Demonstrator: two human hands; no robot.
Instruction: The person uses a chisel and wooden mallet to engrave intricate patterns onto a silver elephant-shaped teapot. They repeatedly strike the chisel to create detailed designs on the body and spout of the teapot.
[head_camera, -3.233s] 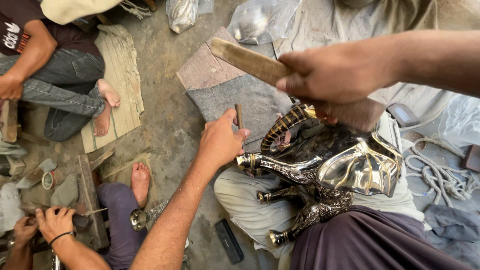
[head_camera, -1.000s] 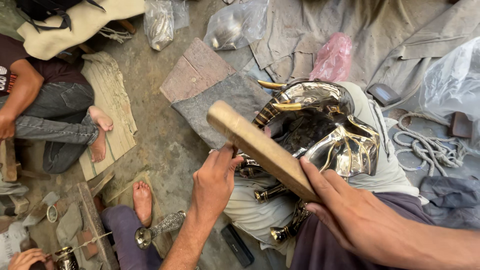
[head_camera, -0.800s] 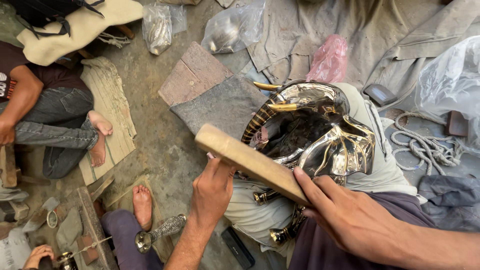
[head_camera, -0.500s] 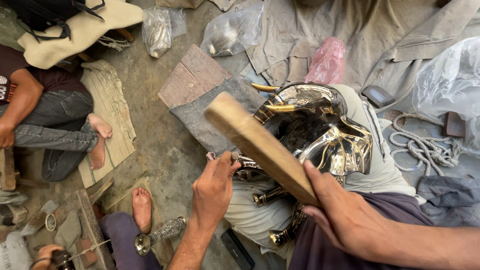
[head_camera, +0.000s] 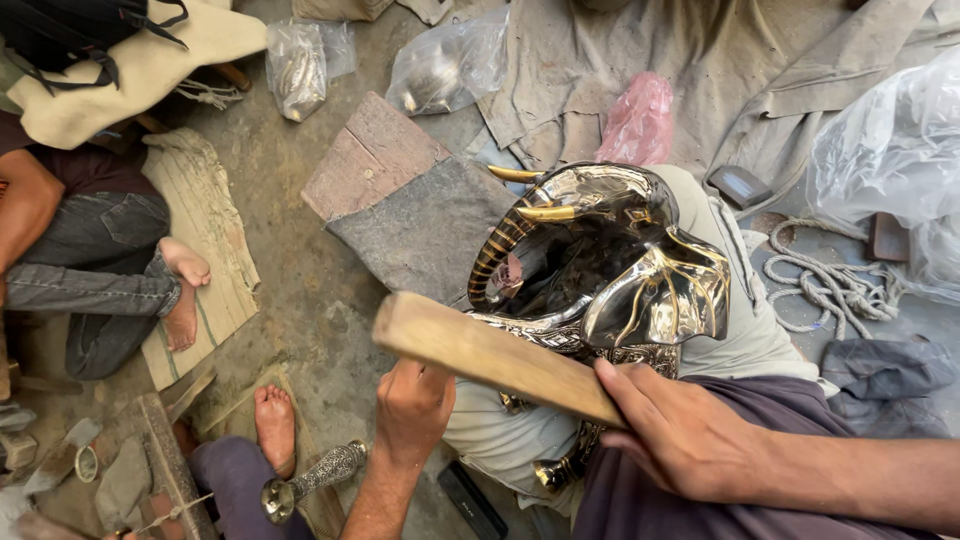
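The largest thing before me was the polished metal elephant figure (head_camera: 620, 270), silver with gold tusks and a banded trunk, which lay across my lap on the light trousers, right of the middle. Beyond it to the left lay a flat stone slab (head_camera: 400, 195) on the dirt floor, and further off a grey cloth (head_camera: 640, 50) with a pink plastic bag (head_camera: 638, 118) on it. A coil of rope (head_camera: 830, 285) sat to the far right. At the left edge another person sat on a wooden board (head_camera: 205, 240), bare feet showing.

My right hand (head_camera: 690, 440) had its fingers wrapped tight round the near end of a wooden mallet stick (head_camera: 490, 355), which slanted up to the left in front of the figure's base. My left hand (head_camera: 412, 405) was closed into a fist just under the stick, against the figure's lower edge; I could not tell what it gripped. A small ornate metal piece (head_camera: 315, 478) lay near my bare foot (head_camera: 275, 425).
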